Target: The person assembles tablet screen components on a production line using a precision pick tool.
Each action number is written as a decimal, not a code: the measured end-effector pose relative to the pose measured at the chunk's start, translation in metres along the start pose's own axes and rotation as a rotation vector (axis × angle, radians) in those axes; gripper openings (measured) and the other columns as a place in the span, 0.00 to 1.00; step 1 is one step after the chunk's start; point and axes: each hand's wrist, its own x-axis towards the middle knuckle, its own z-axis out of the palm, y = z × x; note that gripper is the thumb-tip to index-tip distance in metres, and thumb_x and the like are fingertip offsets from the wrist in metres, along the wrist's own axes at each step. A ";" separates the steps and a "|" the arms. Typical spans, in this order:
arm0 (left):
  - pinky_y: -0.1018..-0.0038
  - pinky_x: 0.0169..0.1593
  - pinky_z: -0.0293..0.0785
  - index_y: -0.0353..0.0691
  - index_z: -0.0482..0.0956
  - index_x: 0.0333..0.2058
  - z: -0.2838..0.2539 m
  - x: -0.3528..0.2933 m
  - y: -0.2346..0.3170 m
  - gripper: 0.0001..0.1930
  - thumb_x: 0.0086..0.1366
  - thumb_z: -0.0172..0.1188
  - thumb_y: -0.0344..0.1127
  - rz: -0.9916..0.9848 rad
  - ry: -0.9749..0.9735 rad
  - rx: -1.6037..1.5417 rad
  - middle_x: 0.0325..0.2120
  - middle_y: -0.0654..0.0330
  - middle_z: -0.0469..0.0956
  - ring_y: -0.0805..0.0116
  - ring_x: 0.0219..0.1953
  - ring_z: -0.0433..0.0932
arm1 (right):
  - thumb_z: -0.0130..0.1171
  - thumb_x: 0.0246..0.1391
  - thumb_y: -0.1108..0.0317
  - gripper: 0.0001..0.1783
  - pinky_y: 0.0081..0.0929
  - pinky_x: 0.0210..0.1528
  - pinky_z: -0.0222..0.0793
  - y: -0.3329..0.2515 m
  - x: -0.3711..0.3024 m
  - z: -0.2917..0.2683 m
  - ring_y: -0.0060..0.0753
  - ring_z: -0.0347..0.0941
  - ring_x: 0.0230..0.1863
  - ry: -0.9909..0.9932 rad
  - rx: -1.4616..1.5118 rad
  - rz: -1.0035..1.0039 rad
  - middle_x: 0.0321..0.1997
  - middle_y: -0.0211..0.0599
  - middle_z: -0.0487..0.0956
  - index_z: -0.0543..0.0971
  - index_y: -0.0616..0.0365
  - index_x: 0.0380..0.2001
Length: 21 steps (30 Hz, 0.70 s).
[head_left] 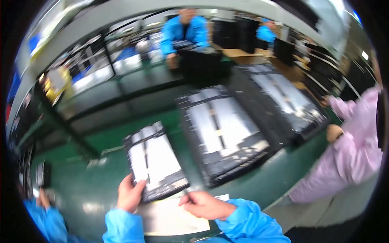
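An opened tablet (162, 156) with pale, silvery battery packs in a black frame is tilted up above the near part of the bench. My left hand (129, 193) grips its lower left corner, thumb on top and fingers around the side. Close to the tablet's lower right corner is my right hand (204, 203), its fingers closed in a pinch. Something small and dark shows at those fingertips, too blurred to name. Beneath both hands lies a pale paper sheet (174, 222).
Two black trays, a nearer one (239, 164) and a farther one (298, 133), bear similar opened tablets on the green bench (97, 184). A person in pink (344, 154) stands at right. Another in blue (186, 32) is across the bench; a blue sleeve (46, 220) shows at lower left.
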 end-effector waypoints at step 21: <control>0.70 0.49 0.74 0.27 0.66 0.51 -0.043 -0.018 0.032 0.26 0.50 0.56 0.19 0.030 -0.070 -0.764 0.42 0.50 0.76 0.63 0.41 0.78 | 0.57 0.56 0.70 0.08 0.15 0.30 0.62 -0.010 -0.016 0.002 0.12 0.65 0.28 -0.091 0.175 0.119 0.29 0.25 0.73 0.74 0.62 0.36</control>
